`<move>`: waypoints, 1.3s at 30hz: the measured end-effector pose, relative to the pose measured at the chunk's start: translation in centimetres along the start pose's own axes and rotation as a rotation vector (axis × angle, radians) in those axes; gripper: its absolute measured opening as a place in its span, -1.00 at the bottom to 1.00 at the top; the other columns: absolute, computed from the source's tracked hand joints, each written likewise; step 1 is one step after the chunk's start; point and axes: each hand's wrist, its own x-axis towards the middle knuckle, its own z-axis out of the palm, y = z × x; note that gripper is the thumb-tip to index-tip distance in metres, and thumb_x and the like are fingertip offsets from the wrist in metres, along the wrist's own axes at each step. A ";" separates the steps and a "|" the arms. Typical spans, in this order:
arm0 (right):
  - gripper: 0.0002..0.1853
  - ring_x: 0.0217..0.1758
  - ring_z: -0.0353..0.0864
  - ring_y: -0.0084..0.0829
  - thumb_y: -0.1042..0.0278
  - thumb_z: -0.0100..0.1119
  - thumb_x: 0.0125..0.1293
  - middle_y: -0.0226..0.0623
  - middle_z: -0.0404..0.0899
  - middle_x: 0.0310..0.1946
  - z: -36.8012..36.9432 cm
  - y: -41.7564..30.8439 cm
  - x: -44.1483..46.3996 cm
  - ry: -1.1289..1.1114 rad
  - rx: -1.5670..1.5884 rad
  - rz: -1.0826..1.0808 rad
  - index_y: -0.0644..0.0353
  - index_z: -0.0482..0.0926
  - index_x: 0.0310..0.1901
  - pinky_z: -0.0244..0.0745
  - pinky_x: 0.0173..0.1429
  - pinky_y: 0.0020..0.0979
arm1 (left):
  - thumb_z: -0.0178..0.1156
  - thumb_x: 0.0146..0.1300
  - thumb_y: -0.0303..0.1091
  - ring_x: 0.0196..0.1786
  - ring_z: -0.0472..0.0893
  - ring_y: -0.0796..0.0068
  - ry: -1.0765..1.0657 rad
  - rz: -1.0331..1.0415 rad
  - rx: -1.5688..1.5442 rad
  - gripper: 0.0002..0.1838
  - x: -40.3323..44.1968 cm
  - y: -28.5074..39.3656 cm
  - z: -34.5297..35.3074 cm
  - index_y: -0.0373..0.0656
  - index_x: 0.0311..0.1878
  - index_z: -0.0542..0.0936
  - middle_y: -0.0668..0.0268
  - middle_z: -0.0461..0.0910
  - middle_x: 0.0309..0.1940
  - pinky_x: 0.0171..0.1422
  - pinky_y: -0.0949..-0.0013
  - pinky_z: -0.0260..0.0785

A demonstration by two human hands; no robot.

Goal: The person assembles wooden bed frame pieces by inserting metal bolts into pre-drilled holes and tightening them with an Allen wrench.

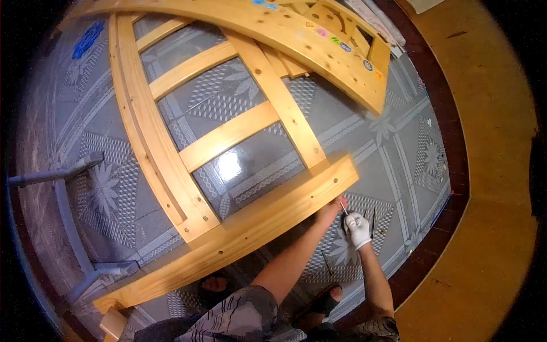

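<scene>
While it is too small to tell whether it is a tool or a bolt, the slim shaft (343, 208) lies between our two hands, just beside the right-hand end of the thick wooden beam (273, 221). Our gloved right hand (358, 229) is closed round the shaft's lower end; our bare left hand (328, 212) is at its upper end, close under the beam's edge, and we cannot tell whether its fingers pinch it.

Beyond the beam lies the slatted frame (228, 137), its cross slats seated between the long rails, and both rail ends meet the beam. We judge that the pieces are lined up, but cannot see whether this joint is fastened. Several dark holes in the beam's near face look unfilled, so fixing seems only partly done.

Thin rods (326, 262) lie on the patterned floor (393, 171) near our feet. Farther off, the curved board (285, 35) with stickers lies across the frame's far part, and a grey metal stand (74, 228) is on our left.
</scene>
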 end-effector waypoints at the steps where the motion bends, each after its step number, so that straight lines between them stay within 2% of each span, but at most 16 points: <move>1: -0.74 -0.69 0.35 -0.47 0.18 0.02 0.14 -0.33 0.37 -0.71 0.3 1.0 0.3 0.161 -0.250 -0.217 0.21 0.36 -0.51 0.24 -0.60 -0.51 | 0.00 0.18 -0.32 -0.42 0.52 0.52 -0.031 0.092 0.050 -0.79 0.0 -0.3 -0.2 -0.28 -0.25 0.43 0.27 0.51 -0.45 -0.36 0.51 0.37; 2: -0.77 -0.62 0.41 -0.41 0.22 0.06 0.10 -0.28 0.40 -0.68 0.5 1.8 0.6 0.321 -0.501 -0.438 0.24 0.39 -0.46 0.29 -0.53 -0.46 | 0.01 0.18 -0.31 -0.46 0.48 0.56 -0.062 0.184 0.099 -0.79 0.1 -0.6 -0.3 -0.29 -0.27 0.44 0.28 0.49 -0.50 -0.35 0.51 0.37; 3: -0.85 -0.48 0.48 -0.30 0.32 0.05 0.08 -0.19 0.46 -0.58 2.0 -1.8 -0.5 0.380 -0.781 -0.409 0.22 0.44 -0.41 0.35 -0.38 -0.37 | 0.00 0.17 -0.36 -0.46 0.47 0.52 -0.015 0.237 0.171 -0.82 0.3 -1.1 -0.2 -0.31 -0.32 0.44 0.26 0.49 -0.51 -0.36 0.48 0.35; 8: -0.83 -0.52 0.46 -0.27 0.29 -0.01 0.14 -0.19 0.47 -0.59 2.8 -0.7 -0.5 0.498 -0.959 -0.400 0.23 0.44 -0.43 0.35 -0.40 -0.35 | -0.10 0.17 -0.49 -0.44 0.49 0.44 0.078 0.179 0.177 -0.85 -0.2 -0.1 0.6 -0.35 -0.37 0.45 0.22 0.50 -0.51 -0.30 0.45 0.37; 10: -0.61 -0.68 0.36 -0.48 -0.01 -0.16 0.21 -0.32 0.39 -0.70 1.7 -0.5 -0.3 0.152 -0.309 -0.141 0.20 0.42 -0.40 0.20 -0.64 -0.52 | -0.12 0.19 -0.49 -0.43 0.50 0.44 0.074 0.041 0.037 -0.83 -0.5 0.1 0.9 -0.36 -0.37 0.45 0.22 0.50 -0.49 -0.31 0.46 0.39; 11: -0.47 -0.74 0.23 -0.63 -0.21 -0.30 0.18 -0.45 0.32 -0.71 1.5 -2.6 -1.6 0.006 0.062 0.176 0.18 0.39 -0.38 0.04 -0.71 -0.62 | -0.12 0.20 -0.45 -0.43 0.50 0.45 0.079 0.063 0.005 -0.82 -0.5 0.3 1.0 -0.36 -0.33 0.44 0.21 0.50 -0.48 -0.32 0.47 0.40; 12: -0.43 -0.76 0.15 -0.61 -0.30 -0.30 0.13 -0.47 0.25 -0.72 1.6 -2.8 -1.6 -0.052 0.275 0.263 0.15 0.35 -0.42 0.01 -0.73 -0.60 | -0.12 0.20 -0.45 -0.43 0.50 0.45 0.080 0.062 0.000 -0.82 -0.4 0.1 0.9 -0.36 -0.33 0.44 0.21 0.50 -0.48 -0.32 0.47 0.40; 14: -0.51 -0.73 0.07 -0.61 -0.22 -0.25 0.15 -0.52 0.13 -0.73 1.5 -3.8 -1.9 -0.307 0.724 0.293 0.13 0.29 -0.47 -0.02 -0.70 -0.61 | -0.11 0.22 -0.41 -0.43 0.50 0.48 0.025 0.023 0.050 -0.82 0.0 -0.3 0.5 -0.33 -0.27 0.43 0.22 0.49 -0.45 -0.33 0.48 0.40; 21: -0.65 -0.66 0.03 -0.59 -0.04 -0.15 0.19 -0.54 0.03 -0.70 1.2 -1.4 -1.7 -0.336 1.245 0.361 0.10 0.25 -0.48 -0.02 -0.61 -0.57 | -0.03 0.19 -0.34 -0.42 0.54 0.49 -0.001 0.043 0.068 -0.80 -0.3 0.7 0.4 -0.29 -0.24 0.44 0.23 0.52 -0.45 -0.39 0.53 0.37; 24: -0.71 -0.63 0.14 -0.55 0.08 -0.08 0.19 -0.53 0.14 -0.67 1.1 -0.2 -1.4 -0.334 0.918 0.235 0.14 0.28 -0.48 0.10 -0.58 -0.53 | -0.01 0.18 -0.31 -0.41 0.53 0.50 -0.016 0.058 0.112 -0.78 0.3 -0.2 0.0 -0.28 -0.24 0.43 0.24 0.52 -0.46 -0.40 0.55 0.35; 26: -0.77 -0.59 0.28 -0.43 0.22 -0.02 0.16 -0.37 0.31 -0.64 1.5 1.9 -0.8 0.163 -0.333 -0.172 0.20 0.33 -0.47 0.27 -0.48 -0.42 | 0.00 0.18 -0.30 -0.43 0.51 0.53 -0.137 0.211 0.163 -0.77 2.0 -2.8 -1.4 -0.28 -0.23 0.42 0.25 0.51 -0.45 -0.43 0.59 0.32; 27: -0.83 -0.51 0.39 -0.30 0.31 0.02 0.11 -0.17 0.41 -0.57 2.9 -0.4 -1.2 0.361 -0.666 -0.228 0.24 0.38 -0.42 0.34 -0.33 -0.36 | 0.00 0.17 -0.33 -0.46 0.49 0.56 -0.047 0.152 0.015 -0.79 1.0 -1.6 -0.3 -0.27 -0.22 0.41 0.26 0.50 -0.43 -0.45 0.62 0.28; 30: -0.85 -0.50 0.41 -0.23 0.32 0.05 0.08 -0.08 0.39 -0.56 3.7 -1.1 -0.9 0.499 -0.950 -0.401 0.22 0.40 -0.37 0.33 -0.31 -0.33 | 0.00 0.16 -0.36 -0.47 0.49 0.58 -0.115 0.058 0.152 -0.82 0.3 -0.2 -0.5 -0.26 -0.22 0.41 0.26 0.51 -0.42 -0.45 0.62 0.29; 34: -0.69 -0.55 0.43 -0.33 0.14 -0.04 0.16 -0.21 0.44 -0.61 2.9 0.2 -0.6 0.354 -0.495 -0.158 0.29 0.42 -0.42 0.33 -0.40 -0.35 | -0.05 0.19 -0.30 -0.50 0.49 0.57 -0.119 0.097 0.163 -0.79 -0.1 0.2 -0.4 -0.27 -0.28 0.41 0.30 0.50 -0.53 -0.47 0.58 0.32; 36: -0.49 -0.76 0.26 -0.57 -0.18 -0.22 0.16 -0.38 0.36 -0.73 2.0 -2.7 -1.7 0.137 -0.031 0.349 0.16 0.40 -0.51 0.13 -0.74 -0.54 | -0.05 0.19 -0.31 -0.51 0.50 0.57 -0.112 0.118 0.183 -0.80 -0.3 0.5 -0.2 -0.27 -0.30 0.42 0.29 0.50 -0.53 -0.47 0.58 0.32; 39: -0.49 -0.81 0.15 -0.58 -0.25 -0.18 0.10 -0.51 0.17 -0.81 0.6 -0.9 -1.0 -0.189 0.710 0.553 0.09 0.31 -0.60 0.04 -0.77 -0.60 | -0.05 0.18 -0.33 -0.52 0.51 0.57 -0.099 0.145 0.227 -0.82 -0.7 0.8 -0.2 -0.25 -0.34 0.44 0.28 0.52 -0.53 -0.47 0.58 0.33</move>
